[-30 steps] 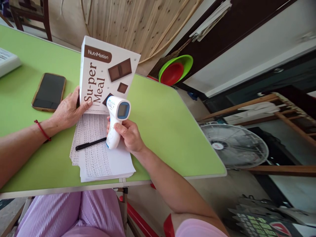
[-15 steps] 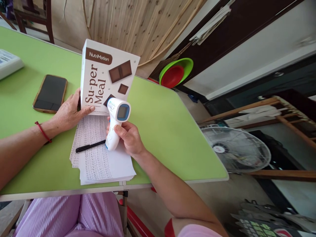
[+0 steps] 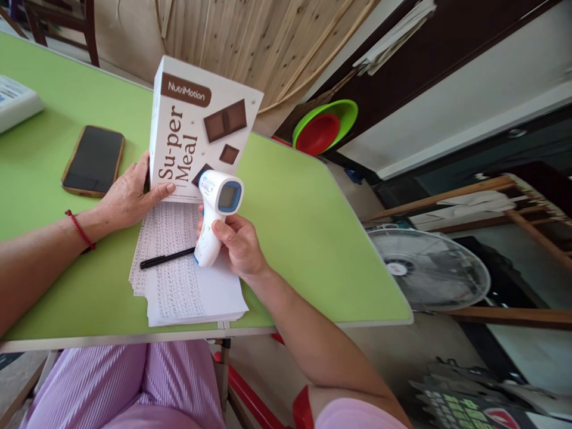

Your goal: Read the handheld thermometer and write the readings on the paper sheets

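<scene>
My left hand (image 3: 134,192) grips the lower left edge of a white box (image 3: 196,143) printed "NutriMotion Su-per Meal", its thumb on the front face. The box stands tilted, with chocolate pieces pictured on it. Wrapped round the handle of a white and blue infrared thermometer (image 3: 208,238) is my right hand (image 3: 239,241). The thermometer's small grey screen faces me, and its head covers the box's lower right part. Beneath lies a stack of handwritten paper sheets (image 3: 179,298). A black pen (image 3: 165,258) rests on the sheets, its right end behind the thermometer handle.
On the green table (image 3: 304,250), a phone (image 3: 93,159) in a brown case lies left of the box. A white object (image 3: 18,104) sits at the far left. Beyond the right edge are a fan (image 3: 429,268) and green and red basins (image 3: 324,128).
The box and the thermometer show slightly higher and further right, and the box leans a little more. The view has shifted a little too. Both hands keep their hold.
</scene>
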A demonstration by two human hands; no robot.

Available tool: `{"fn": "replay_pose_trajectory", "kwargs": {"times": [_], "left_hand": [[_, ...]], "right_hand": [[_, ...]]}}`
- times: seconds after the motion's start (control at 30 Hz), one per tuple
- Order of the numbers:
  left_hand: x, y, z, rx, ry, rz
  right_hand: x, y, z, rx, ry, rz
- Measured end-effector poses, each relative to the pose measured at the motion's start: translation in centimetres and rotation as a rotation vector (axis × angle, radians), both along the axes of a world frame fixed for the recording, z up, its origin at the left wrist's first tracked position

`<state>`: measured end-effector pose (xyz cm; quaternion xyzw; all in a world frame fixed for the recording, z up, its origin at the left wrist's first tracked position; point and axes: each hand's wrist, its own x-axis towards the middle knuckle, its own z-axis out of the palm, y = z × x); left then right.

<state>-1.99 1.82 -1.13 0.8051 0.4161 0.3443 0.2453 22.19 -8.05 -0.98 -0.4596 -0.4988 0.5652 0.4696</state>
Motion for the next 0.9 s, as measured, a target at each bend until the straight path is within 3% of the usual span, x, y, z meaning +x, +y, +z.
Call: {"fn": "replay_pose_trajectory", "kwargs": {"times": [0.9], "left_hand": [[0.24, 0.05, -0.1, -0.003, -0.012, -0.003]], "right_hand": [[-0.03, 0.04, 0.14, -0.008, 0.001, -0.009]]}}
